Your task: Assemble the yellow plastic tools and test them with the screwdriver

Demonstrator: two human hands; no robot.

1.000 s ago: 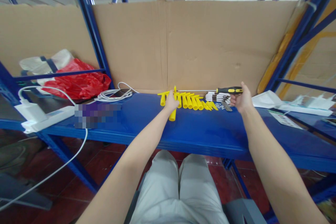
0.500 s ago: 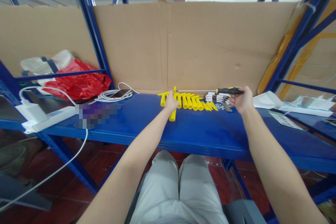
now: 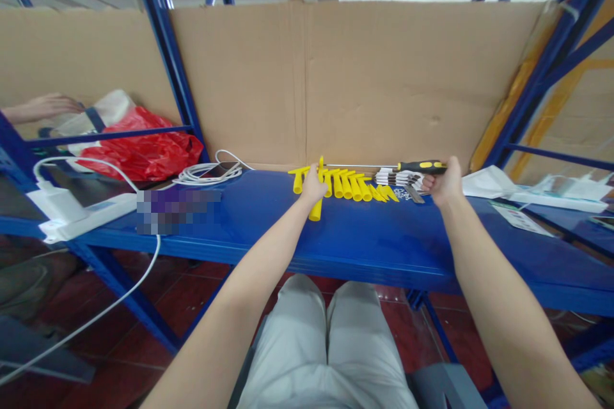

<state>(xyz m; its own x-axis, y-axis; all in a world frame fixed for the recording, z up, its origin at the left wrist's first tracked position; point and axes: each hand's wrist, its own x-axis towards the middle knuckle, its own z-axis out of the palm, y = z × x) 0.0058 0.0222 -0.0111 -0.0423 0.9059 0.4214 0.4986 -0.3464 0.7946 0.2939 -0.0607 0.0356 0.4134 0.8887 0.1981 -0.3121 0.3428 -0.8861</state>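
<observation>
My left hand [image 3: 314, 187] is closed around a yellow T-shaped plastic piece [image 3: 315, 211], whose tubular end sticks out below the fingers. In my right hand [image 3: 447, 186] is the butt of a black-and-yellow screwdriver [image 3: 419, 167]. Its long shaft runs level to the left and reaches the top of the yellow piece; the tip's exact contact is hard to see. Just right of my left hand lies a row of similar yellow T-shaped pieces [image 3: 355, 188], then several small yellow wedges [image 3: 384, 193]. White pieces with dark bands [image 3: 391, 177] are stacked below the screwdriver.
Small whitish bits [image 3: 400, 193] and a flat metal piece [image 3: 414, 194] lie near my right hand on the blue shelf [image 3: 364, 236]. A cardboard sheet [image 3: 384, 77] stands behind. Leftward are a coiled white cable [image 3: 206, 175], power strip [image 3: 96, 217], red bag [image 3: 144, 147] and another person's hand [image 3: 50, 105].
The screwdriver handle has turned in my right hand, showing different yellow markings. My left hand stays in place on the yellow piece. Another person's hand has appeared at the far left, by the pale bag.
</observation>
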